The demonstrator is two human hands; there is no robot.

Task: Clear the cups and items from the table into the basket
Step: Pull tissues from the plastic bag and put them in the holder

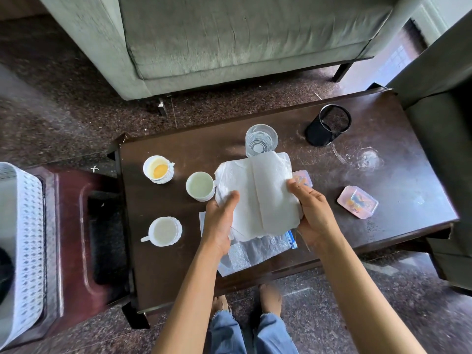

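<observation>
White paper towel (258, 192) pinched at both side edges, raised just above table (383, 162).
Left hand (221, 221) thumb on top, fingers curled beneath; right hand (313, 213) likewise at opposite edge. Clear zip bag (252, 251) directly under towel: may cling and drag off. Green cup (200, 185) just beside towel's left edge, glass (261, 140) just beyond its far edge: could tip if swept sideways toward basket (28, 226), well left of towel. Thin sheet, may tear if pulled taut.

A grey-green sofa (242, 34) stands beyond the dark wooden tabletop (396, 175) on a speckled dark stone floor (63, 111) — daylight glares off it at upper right, beside another dark seat (439, 72).
</observation>
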